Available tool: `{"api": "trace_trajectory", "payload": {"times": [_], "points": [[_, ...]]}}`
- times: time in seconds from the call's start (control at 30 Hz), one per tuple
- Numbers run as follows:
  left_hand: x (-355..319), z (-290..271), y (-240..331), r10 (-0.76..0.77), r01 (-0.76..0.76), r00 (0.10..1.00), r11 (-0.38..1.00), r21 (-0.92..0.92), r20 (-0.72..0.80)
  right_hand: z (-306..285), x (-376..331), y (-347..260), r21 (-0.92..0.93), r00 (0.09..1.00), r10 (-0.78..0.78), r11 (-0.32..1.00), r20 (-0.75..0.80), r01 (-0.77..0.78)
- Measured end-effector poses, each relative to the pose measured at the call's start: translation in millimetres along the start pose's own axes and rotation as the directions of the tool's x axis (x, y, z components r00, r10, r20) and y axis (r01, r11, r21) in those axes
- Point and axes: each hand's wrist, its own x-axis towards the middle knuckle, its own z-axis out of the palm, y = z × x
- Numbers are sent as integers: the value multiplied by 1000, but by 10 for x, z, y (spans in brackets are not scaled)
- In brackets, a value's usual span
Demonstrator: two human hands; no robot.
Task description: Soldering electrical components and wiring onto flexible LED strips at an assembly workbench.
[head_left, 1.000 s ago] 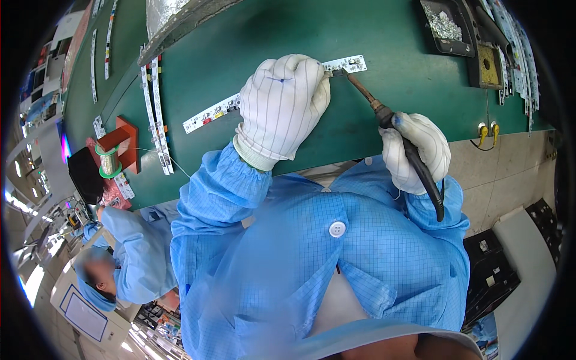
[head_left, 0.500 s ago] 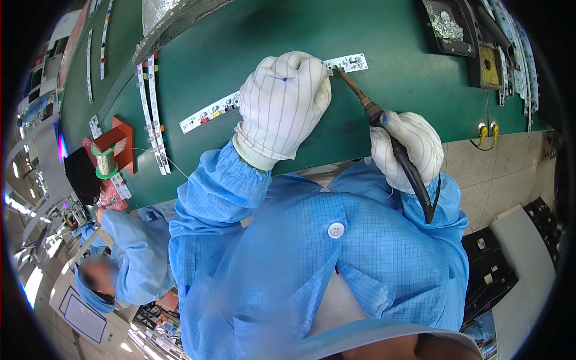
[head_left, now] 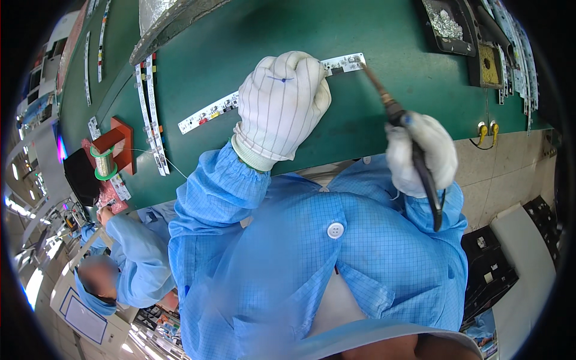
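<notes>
A narrow white circuit board strip (head_left: 210, 113) with small dark, red and yellow parts lies aslant on the green bench. My left hand (head_left: 282, 102), in a white striped glove, is closed over its middle. The fingertips are curled out of sight, so what they pinch cannot be seen. In my gloved right hand (head_left: 423, 155) is a soldering iron (head_left: 396, 113), gripped by its dark handle. Its brown tip reaches up to the right end of the strip; whether it touches is unclear. A thin wire runs from a solder spool (head_left: 104, 163) toward my left sleeve.
More board strips (head_left: 153, 114) lie left, beside a red-brown stand (head_left: 123, 144). A tray with silvery scraps (head_left: 444, 24) and a yellow sponge holder (head_left: 489, 66) are at back right, near stacked strips (head_left: 522, 54). A co-worker in blue (head_left: 138, 246) sits at left.
My right hand has moved right and slightly down with the soldering iron. The iron's tip has shifted from beside my left hand to the strip's right end. My left hand has hardly moved.
</notes>
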Motion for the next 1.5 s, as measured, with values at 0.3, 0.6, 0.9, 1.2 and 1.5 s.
{"api": "trace_trajectory", "payload": {"times": [0.3,0.6,0.9,1.2,1.5], "points": [[-10,8,1,7,-7,1000,1000,5,-15,-362,90,436,-431,932,163,852,-323,-298],[1,-6,13,-8,8,1000,1000,14,9,108,40,-66,-95,999,-46,994,0,46],[-6,-11,7,2,-2,1000,1000,10,13,151,48,-61,-87,999,-38,995,33,41],[-8,1,17,3,-2,1000,1000,18,-9,132,19,-60,-69,999,-39,997,6,39],[-23,-314,29,-59,44,996,977,-210,-66,-278,97,354,-228,895,147,938,-422,-262]]}}
